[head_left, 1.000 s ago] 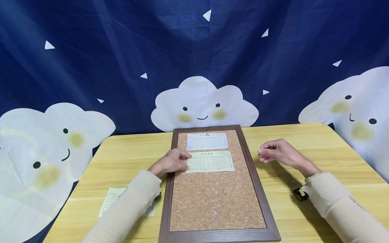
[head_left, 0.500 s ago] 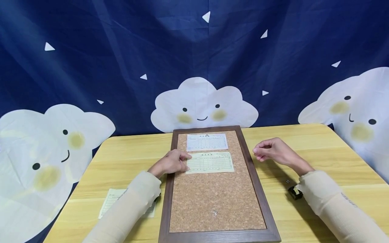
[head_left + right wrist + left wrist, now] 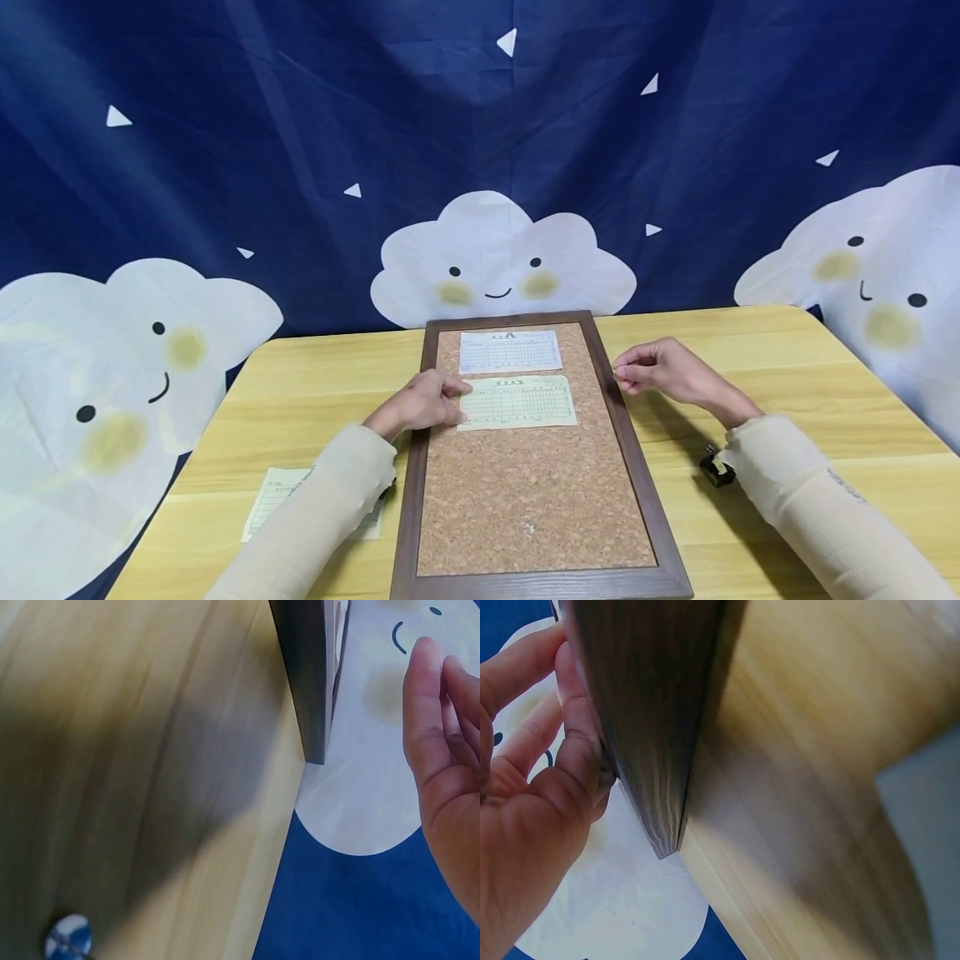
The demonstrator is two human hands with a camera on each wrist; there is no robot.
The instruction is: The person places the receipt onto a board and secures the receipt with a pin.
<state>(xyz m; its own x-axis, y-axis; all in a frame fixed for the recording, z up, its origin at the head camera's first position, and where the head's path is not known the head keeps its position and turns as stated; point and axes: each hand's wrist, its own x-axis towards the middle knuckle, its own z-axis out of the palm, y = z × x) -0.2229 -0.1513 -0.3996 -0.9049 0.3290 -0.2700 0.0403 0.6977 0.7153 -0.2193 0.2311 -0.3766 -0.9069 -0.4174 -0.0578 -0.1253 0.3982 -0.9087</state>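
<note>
A pale yellow printed slip (image 3: pixel 519 402) lies on a brown-framed cork board (image 3: pixel 525 492). My left hand (image 3: pixel 423 398) reaches over the left frame, its thumb and index finger pressing on the slip's left edge. Above it is a white-blue printed slip (image 3: pixel 510 354) with a small dark tack at its top. My right hand (image 3: pixel 671 371) is beside the board's right frame, thumb and index tips brought together. A tiny speck shows at those fingertips; I cannot tell its kind. In the right wrist view, this hand (image 3: pixel 450 765) appears right of the board's edge.
Another pale yellow slip (image 3: pixel 273 500) lies on the wooden table (image 3: pixel 337 358) at left, partly under my left sleeve. A small silver tack (image 3: pixel 67 937) sits on the table to the right. Behind hangs a dark blue curtain (image 3: pixel 420 100) with cloud faces.
My right hand has moved left, from over the table to the board's right frame, thumb and index still together. The left hand stays on the yellow slip.
</note>
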